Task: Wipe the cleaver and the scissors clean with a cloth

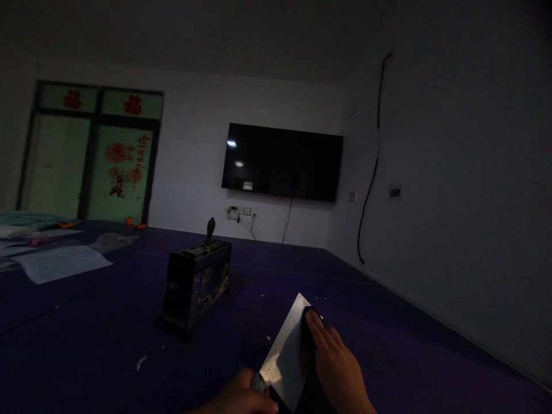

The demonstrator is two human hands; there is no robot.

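A pale, shiny flat piece with a pointed top (287, 351) stands slanted between my hands, low in the view. Whether it is paper or a metal blade I cannot tell. My left hand (245, 395) is closed around its lower end, where a dark part shows beside the thumb. On the other side, my right hand (340, 368) has its fingers together, closed over a dark object (309, 342) against the piece's right edge. That object is mostly hidden by the fingers. To the left stands a black upright holder, like a knife block (194, 287), with a dark handle (210, 230) sticking up.
Small white scraps (141, 362) dot the dark purple tabletop (107, 322). Printed sheets (64, 263) and clear plastic (110, 241) lie at the left, with orange items (140, 226) farther back. A wall (452, 259) runs along the table's right edge.
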